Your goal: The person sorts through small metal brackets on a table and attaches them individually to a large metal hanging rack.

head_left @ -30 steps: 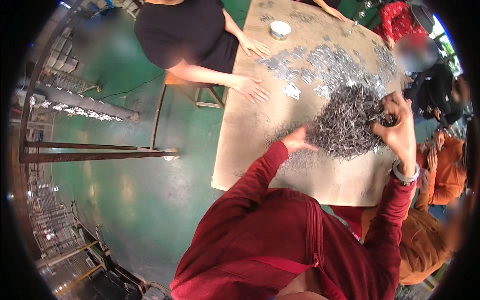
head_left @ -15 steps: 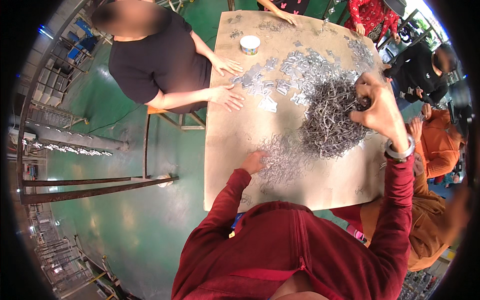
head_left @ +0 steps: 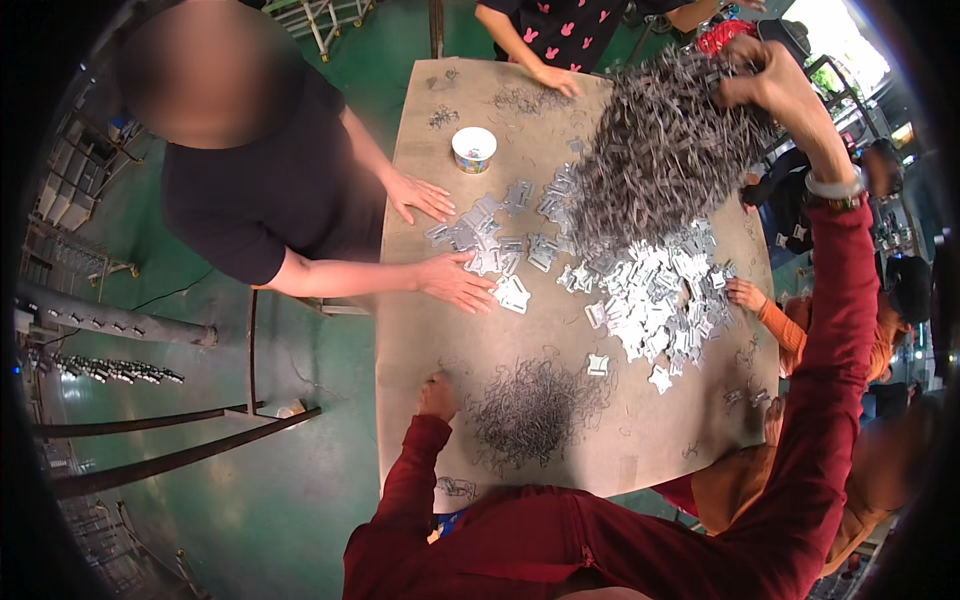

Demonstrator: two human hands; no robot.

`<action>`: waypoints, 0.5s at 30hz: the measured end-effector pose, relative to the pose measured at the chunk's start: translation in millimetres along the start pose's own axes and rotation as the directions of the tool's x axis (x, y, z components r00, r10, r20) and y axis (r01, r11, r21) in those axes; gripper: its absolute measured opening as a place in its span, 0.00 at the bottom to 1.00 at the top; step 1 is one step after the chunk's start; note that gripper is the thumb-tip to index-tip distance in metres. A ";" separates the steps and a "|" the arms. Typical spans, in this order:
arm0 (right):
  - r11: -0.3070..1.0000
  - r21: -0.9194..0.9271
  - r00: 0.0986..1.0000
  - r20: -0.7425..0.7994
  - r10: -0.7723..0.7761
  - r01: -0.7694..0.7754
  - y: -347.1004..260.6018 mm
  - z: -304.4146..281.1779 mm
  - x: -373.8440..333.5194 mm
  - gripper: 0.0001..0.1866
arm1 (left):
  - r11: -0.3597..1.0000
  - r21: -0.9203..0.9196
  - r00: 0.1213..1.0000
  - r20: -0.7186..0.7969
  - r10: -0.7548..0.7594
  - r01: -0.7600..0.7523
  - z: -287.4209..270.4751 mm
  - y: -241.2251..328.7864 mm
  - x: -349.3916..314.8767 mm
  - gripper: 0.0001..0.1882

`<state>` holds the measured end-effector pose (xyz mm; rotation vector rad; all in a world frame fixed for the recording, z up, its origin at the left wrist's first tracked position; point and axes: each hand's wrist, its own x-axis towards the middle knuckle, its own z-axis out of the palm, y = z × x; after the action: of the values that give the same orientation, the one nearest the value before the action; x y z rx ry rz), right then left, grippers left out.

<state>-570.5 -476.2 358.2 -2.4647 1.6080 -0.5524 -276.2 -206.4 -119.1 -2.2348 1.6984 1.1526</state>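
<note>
High over the far right of the table, my right hand [head_left: 780, 88] grips a big tangled clump of dark bent wire pieces [head_left: 670, 150]. The clump is smeared by motion. My left hand [head_left: 437, 397] rests near the table's left edge with curled fingers; whatever they may hold is hidden. Just right of it lies a loose pile of thin bent wire pieces [head_left: 530, 415]. Below the raised clump, a heap of shiny flat metal plates [head_left: 660, 300] spreads over the paper-covered table [head_left: 420, 330].
Across on the left, a co-worker in black [head_left: 240, 190] lays both hands flat beside more plates [head_left: 480, 235]. A white paper cup [head_left: 474, 150] stands farther back. Other co-workers' hands touch the far edge and right edge. A metal frame [head_left: 200, 425] stands on the floor at left.
My right hand has raised the wire clump off the table and away from me, uncovering plates beneath. My left hand has moved slightly left, off the loose wire pile.
</note>
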 end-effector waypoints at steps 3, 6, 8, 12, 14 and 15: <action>0.994 0.109 0.999 -0.041 0.000 0.005 29.8 37.3 55.8 0.10 | 0.998 -0.041 0.984 -0.176 0.033 -0.041 18.4 -7.0 9.4 0.16; 0.994 -0.088 0.998 -0.012 0.066 -0.067 72.9 74.2 112.1 0.11 | 0.997 0.018 0.974 -0.211 0.078 -0.076 17.0 -1.3 4.5 0.13; 0.995 0.035 0.991 -0.096 0.092 -0.089 79.3 118.7 135.2 0.15 | 0.994 0.012 0.940 -0.324 0.108 -0.110 24.0 -2.5 -0.1 0.13; 0.970 -0.120 0.963 -0.193 0.188 -0.213 109.4 202.5 176.1 0.28 | 0.998 -0.047 0.981 -0.193 0.036 -0.046 13.8 1.7 -9.6 0.25; 0.970 -0.056 0.927 -0.312 0.210 -0.239 130.4 246.8 186.7 0.27 | 0.998 -0.049 0.986 -0.163 0.024 -0.033 10.8 2.0 -15.4 0.26; 0.971 -0.038 0.935 -0.282 0.217 -0.237 136.3 268.9 190.7 0.25 | 0.999 -0.043 0.989 -0.147 0.012 -0.018 8.2 3.0 -18.9 0.26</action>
<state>-515.8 -726.2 109.7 -2.2835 2.0174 -0.8458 -284.5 -188.6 -112.2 -2.3924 1.7615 1.0628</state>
